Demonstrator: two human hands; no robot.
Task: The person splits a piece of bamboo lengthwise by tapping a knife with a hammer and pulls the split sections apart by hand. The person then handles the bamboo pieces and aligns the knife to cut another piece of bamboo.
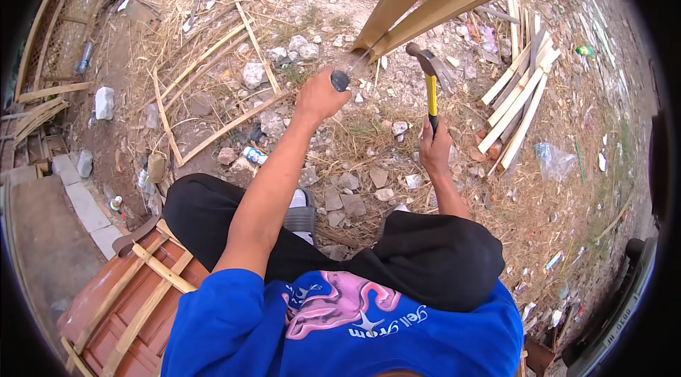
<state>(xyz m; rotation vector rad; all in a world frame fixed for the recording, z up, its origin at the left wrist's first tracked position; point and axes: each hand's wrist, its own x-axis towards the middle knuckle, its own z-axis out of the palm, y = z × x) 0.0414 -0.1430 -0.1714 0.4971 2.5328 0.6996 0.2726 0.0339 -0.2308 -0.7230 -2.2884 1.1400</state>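
My left hand (320, 97) is closed around the dark, round-ended handle (340, 80) of a knife. Its thin blade (364, 57), seen nearly edge-on, reaches to the near end of a split bamboo pole (447, 9). Two bamboo halves spread apart in a V away from me and meet close to the blade; how far the blade sits in them I cannot tell. A claw hammer (432, 86) with a yellow and black handle is gripped upright in my right hand (435, 144), its metal head just right of the bamboo and apart from it.
Split bamboo strips (521, 93) lie piled at the right. A wooden strip frame (213, 93) rests on the stony ground at the left. Near my left foot is a crushed can (255, 156). Lower left, wooden slats (135, 306) lie over a reddish panel (152, 338). A plastic bag (555, 161) lies right.
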